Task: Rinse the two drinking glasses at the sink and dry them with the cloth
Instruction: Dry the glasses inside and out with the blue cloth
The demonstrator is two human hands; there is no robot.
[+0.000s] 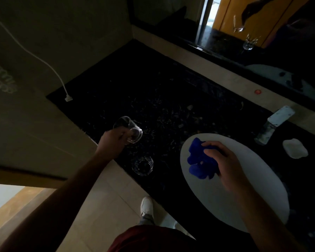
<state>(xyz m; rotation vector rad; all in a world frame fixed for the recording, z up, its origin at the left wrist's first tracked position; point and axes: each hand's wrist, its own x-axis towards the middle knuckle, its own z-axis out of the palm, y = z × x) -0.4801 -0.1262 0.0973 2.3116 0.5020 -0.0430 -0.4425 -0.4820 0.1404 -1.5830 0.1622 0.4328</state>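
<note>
Head view, left hand: our left hand (115, 140) grips one drinking glass (128, 129) tipped on its side above the dark counter (153, 84), mouth up-left.
Head view, right hand: our right hand (224, 166) bunches the blue cloth (198, 160) over the pale sink (258, 200).
Other glass: second glass (142, 166) stands upright near the counter's edge, between both hands, nearer the left.
Key relation: we judge the held glass must travel rightwards to the cloth.
Materials: clear hard glass; soft crumpled fabric; smooth oval basin; speckled stone.
</note>
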